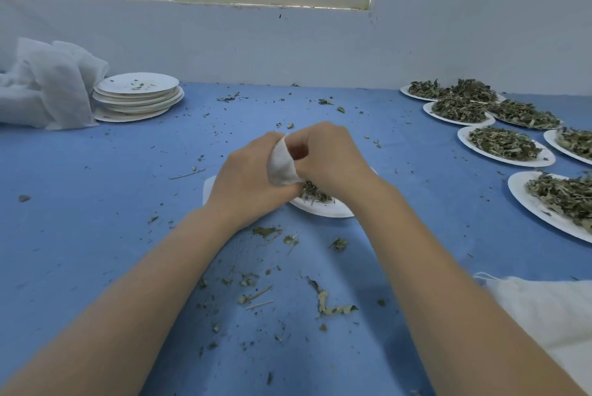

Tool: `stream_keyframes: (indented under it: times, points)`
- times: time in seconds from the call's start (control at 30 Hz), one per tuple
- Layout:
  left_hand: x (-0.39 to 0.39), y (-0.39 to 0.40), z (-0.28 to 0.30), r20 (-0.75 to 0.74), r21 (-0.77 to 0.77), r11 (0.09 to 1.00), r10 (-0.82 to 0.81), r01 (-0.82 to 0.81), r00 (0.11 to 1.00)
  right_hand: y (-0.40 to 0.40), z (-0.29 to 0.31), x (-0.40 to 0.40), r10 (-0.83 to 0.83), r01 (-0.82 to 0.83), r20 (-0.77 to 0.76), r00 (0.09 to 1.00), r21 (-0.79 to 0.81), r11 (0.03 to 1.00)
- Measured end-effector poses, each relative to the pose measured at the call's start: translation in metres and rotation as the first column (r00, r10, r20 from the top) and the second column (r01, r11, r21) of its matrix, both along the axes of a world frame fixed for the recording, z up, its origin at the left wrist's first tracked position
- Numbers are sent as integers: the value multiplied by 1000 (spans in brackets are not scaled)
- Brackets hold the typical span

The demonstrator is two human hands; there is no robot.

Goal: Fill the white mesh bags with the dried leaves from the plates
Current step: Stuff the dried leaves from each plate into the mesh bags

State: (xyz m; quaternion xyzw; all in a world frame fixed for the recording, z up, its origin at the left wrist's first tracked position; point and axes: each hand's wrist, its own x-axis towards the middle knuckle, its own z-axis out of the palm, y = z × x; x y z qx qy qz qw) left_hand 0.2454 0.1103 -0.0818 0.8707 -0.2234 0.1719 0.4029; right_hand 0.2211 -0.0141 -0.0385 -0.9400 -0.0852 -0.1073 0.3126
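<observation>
**Head view: a mesh bag being held open over a plate of leaves**

Head view is showing a small white mesh bag [282,161] pinched between both hands, directly above a paper plate [323,208] of dried leaves [312,192]. The left hand [248,177] is gripping the bag's left side with curled fingers, while the right hand [330,158] is curling round its other edge, apparently pushing leaves in or spreading the mouth; the fingertips are hidden, so which one I cannot tell. Holding the bag low over the plate is probably meant to let spilled bits fall back onto it. The bag is looking thin, soft and crumpled, with its lower corner touching the leaf pile.

Beyond the right hand, well apart, several full plates [504,145] are waiting with heaped leaves, so plenty of filling seems left. Far beyond the left hand, a stack of emptied plates [137,96] is sitting beside a heap of white mesh bags [48,84]. Near the right forearm, more white cloth [544,315] is lying on the blue counter [96,203], which is carrying scattered leaf crumbs [323,302].
</observation>
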Motion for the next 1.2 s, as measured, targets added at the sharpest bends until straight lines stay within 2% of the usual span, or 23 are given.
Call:
stream_keyframes:
  times: [0.07, 0.13, 0.23, 0.37, 0.47, 0.53, 0.63, 0.7, 0.8, 0.93, 1.1, 1.2]
  points:
    - [0, 0, 0, 26, 63, 998, -12, 11, 1000, 3, -1, 0, 68, -73, -109, 992, -39, 997]
    - [0, 3, 1, 57, 104, 994, -37, 31, 998, -1, 1, -4, 137, -132, -168, 976, 38, 990]
    - [4, 11, 6, 87, 131, 991, -52, 41, 995, -12, 4, -7, 194, -176, -158, 968, 118, 977]
    - [11, 20, 6, 138, 241, 970, -12, -22, 990, -26, 6, -8, 276, -236, -121, 954, 270, 933]
    - [14, 27, 3, 158, 234, 971, 11, -48, 987, -40, 9, -9, 195, -137, -113, 974, 391, 910]
    - [15, 29, 0, 141, 218, 974, 27, -57, 990, -48, 9, -7, 88, -43, -132, 987, 310, 950]
    - [16, 28, -5, 97, 243, 967, 49, -72, 994, -51, 5, -4, -35, 48, -193, 981, 64, 997]
    - [16, 28, -6, 39, 208, 975, 70, -77, 997, -46, 0, 0, -73, 57, -198, 978, -84, 995]
    - [14, 28, -6, -31, 134, 989, 66, -62, 997, -36, -7, 3, -88, 53, -165, 982, -207, 977]
    - [13, 29, -9, -69, 124, 991, 62, -53, 996, -31, -17, 7, -91, 34, -199, 976, -271, 962]
    - [16, 33, -14, -96, 49, 998, 43, -38, 994, -36, -12, 5, -87, 24, -231, 969, -263, 964]
    - [18, 34, -16, -101, 13, 999, 42, -40, 994, -37, -8, 5, -90, 63, -117, 989, -221, 973]
